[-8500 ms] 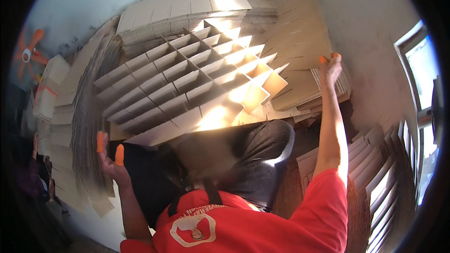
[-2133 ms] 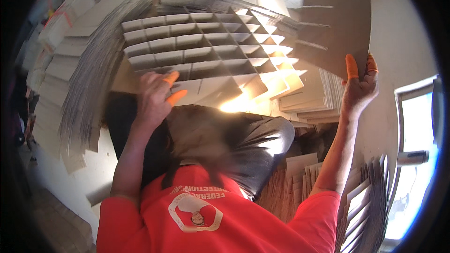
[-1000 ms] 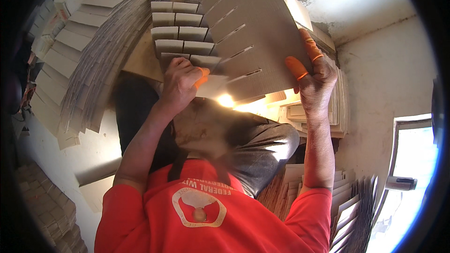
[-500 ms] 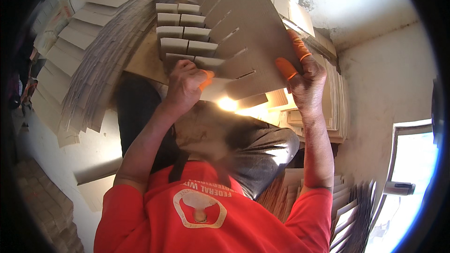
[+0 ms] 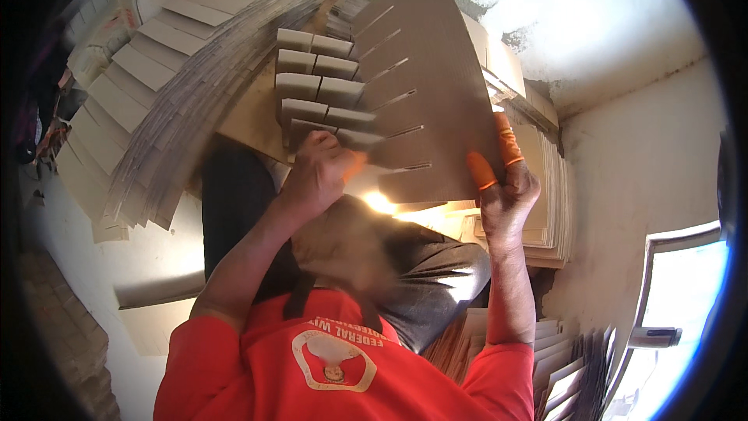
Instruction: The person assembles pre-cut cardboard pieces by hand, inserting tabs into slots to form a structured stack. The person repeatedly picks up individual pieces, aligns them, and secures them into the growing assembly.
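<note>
A large slotted cardboard sheet (image 5: 444,82) stands tilted over my lap, with a row of slits along its left part. My right hand (image 5: 510,195) grips its right edge, orange finger covers on the thumb and a finger. Several cardboard strips (image 5: 298,84) cross the sheet's left side in a row, each with a slit near its middle. At the nearest strip, my left hand (image 5: 318,175) is closed with curled fingers, an orange cover on one. Its grip on that strip is partly hidden.
Long fanned stacks of cardboard pieces (image 5: 175,113) curve along the left. More cardboard sheets (image 5: 541,195) are piled behind my right hand, and others (image 5: 557,366) stand at the lower right by a bright window (image 5: 678,296). My bent legs (image 5: 425,257) lie below the work.
The sheet and strips sit lower in view, and both hands appear lower too. My left hand stays by the nearest strip, while my right hand keeps its hold on the sheet's edge.
</note>
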Demonstrator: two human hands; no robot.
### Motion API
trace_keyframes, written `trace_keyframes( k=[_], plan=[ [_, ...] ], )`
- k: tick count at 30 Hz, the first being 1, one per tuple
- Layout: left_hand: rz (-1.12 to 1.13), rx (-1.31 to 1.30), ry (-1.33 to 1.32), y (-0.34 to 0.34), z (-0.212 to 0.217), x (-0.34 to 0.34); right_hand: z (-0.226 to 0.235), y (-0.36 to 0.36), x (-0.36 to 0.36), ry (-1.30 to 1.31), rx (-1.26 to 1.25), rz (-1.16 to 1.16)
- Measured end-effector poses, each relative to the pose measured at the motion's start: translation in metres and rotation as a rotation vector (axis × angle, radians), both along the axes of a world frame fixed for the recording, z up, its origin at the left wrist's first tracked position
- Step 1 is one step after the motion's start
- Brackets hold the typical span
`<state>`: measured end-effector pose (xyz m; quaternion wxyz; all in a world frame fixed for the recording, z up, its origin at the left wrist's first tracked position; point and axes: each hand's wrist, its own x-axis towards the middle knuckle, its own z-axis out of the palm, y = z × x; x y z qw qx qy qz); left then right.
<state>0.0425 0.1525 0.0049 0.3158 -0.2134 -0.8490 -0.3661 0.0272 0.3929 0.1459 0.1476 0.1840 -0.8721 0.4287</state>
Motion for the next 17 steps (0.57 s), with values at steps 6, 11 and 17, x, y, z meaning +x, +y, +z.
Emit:
trace_keyframes(
  k=[6, 11, 17],
  plan=[
    [0.005, 0.029, 0.072, 0.003, 0.003, -0.002, -0.02, -0.002, -0.018, -0.074, 0.027, 0.115],
    [-0.002, 0.038, 0.039, 0.005, 0.001, -0.005, -0.045, -0.012, -0.028, -0.134, 0.147, 0.228],
    [0.017, -0.022, -0.012, 0.004, -0.006, -0.01, -0.044, -0.022, -0.029, -0.116, 0.231, 0.241]
  ],
)
